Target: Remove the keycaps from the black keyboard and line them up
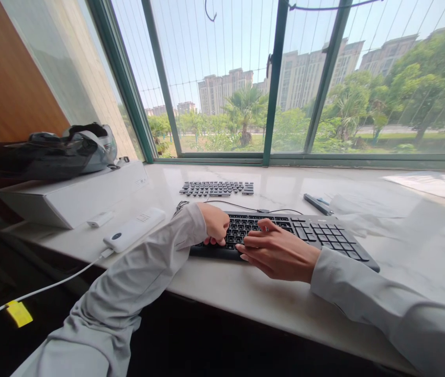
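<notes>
A black keyboard (316, 235) lies on the white marble sill (246, 283) in front of me. My left hand (215, 224) is curled into a closed fist over the keyboard's left end, knuckles pressed onto the keys; anything inside it is hidden. My right hand (277, 250) lies across the keyboard's left half, fingers stretched out and together, fingertips resting on the keys. A set of loose black keycaps (217, 188) is laid out in rows farther back, beyond the keyboard. The keyboard's thin black cable (246, 206) runs between them.
A white power bank (134, 229) with a white cable (42, 289) lies left of the keyboard, beside a white box (69, 198) carrying a dark bag (49, 152). A dark pen-like tool (317, 204) and papers (430, 184) lie to the right. Windows stand behind.
</notes>
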### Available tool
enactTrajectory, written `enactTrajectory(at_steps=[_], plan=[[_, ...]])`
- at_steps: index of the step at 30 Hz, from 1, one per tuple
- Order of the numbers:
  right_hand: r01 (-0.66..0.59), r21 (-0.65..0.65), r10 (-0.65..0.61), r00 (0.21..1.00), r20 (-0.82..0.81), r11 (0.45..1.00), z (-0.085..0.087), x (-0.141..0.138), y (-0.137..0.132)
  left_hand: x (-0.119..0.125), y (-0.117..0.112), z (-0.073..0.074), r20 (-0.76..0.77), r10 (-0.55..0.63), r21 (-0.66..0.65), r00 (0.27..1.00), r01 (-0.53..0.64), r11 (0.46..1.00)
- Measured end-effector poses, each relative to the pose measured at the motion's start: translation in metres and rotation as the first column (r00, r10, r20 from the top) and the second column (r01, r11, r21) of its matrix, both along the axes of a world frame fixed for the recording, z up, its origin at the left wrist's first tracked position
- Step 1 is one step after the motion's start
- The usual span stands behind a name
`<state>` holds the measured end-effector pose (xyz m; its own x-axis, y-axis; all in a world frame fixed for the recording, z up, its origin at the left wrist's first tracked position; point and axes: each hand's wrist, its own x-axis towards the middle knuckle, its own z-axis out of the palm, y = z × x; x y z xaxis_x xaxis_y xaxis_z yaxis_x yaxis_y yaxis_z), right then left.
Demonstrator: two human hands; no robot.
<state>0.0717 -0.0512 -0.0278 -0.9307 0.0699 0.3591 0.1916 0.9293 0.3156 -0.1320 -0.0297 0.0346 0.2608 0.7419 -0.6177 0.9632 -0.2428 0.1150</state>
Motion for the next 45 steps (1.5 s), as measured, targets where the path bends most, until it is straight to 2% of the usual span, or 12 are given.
enactTrajectory(at_steps=[4, 8, 10, 11, 12, 14, 18, 20, 23, 26, 31, 45], plan=[[-0.034, -0.004, 0.034, 0.999, 0.006, 0.999, 0.003, -0.002, 0.002, 0.005, -0.001, 0.000, -0.040, -0.005, 0.029, 0.999, 0.006, 1.000], [-0.029, 0.010, 0.030, 0.998, -0.062, 1.000, -0.002, -0.003, 0.004, -0.007, -0.010, -0.003, 0.082, 0.029, 0.078, 0.996, -0.036, 0.996], [-0.035, 0.030, 0.038, 0.993, -0.107, 0.999, -0.007, -0.002, 0.006, -0.016, -0.023, -0.008, 0.197, 0.027, 0.174, 0.980, -0.063, 0.983], [-0.037, 0.041, 0.042, 0.991, -0.127, 0.998, -0.009, -0.002, 0.007, -0.021, -0.031, -0.013, 0.245, -0.015, 0.288, 0.970, -0.058, 0.956], [-0.037, 0.048, 0.044, 0.988, -0.146, 0.998, -0.011, -0.001, 0.008, -0.025, -0.039, -0.019, 0.274, -0.078, 0.432, 0.958, -0.050, 0.901], [-0.026, 0.054, 0.036, 0.983, -0.180, 0.998, -0.014, -0.001, 0.009, -0.032, -0.056, -0.033, 0.302, -0.208, 0.683, 0.930, -0.059, 0.728], [-0.008, -0.032, 0.001, 0.978, -0.210, 0.999, -0.016, -0.003, 0.008, -0.045, -0.078, -0.064, 0.257, -0.416, 0.893, 0.872, -0.049, 0.448], [-0.024, -0.092, 0.005, 0.978, -0.208, 0.995, -0.017, -0.004, 0.007, -0.050, -0.082, -0.073, 0.202, -0.473, 0.933, 0.858, -0.021, 0.360], [-0.048, -0.123, 0.022, 0.979, -0.204, 0.991, -0.018, -0.005, 0.007, -0.055, -0.081, -0.078, 0.140, -0.525, 0.956, 0.839, 0.024, 0.293], [-0.047, -0.116, 0.025, 0.982, -0.187, 0.992, -0.019, -0.006, 0.007, -0.055, -0.080, -0.076, 0.134, -0.536, 0.962, 0.834, 0.021, 0.273], [0.006, -0.162, -0.032, 0.987, -0.158, 0.987, -0.018, -0.006, 0.006, -0.052, -0.080, -0.075, 0.141, -0.515, 0.959, 0.846, 0.012, 0.282], [0.045, -0.211, -0.077, 0.986, -0.149, 0.976, -0.020, -0.008, 0.005, -0.047, -0.081, -0.073, 0.246, -0.469, 0.920, 0.848, -0.051, 0.390]])
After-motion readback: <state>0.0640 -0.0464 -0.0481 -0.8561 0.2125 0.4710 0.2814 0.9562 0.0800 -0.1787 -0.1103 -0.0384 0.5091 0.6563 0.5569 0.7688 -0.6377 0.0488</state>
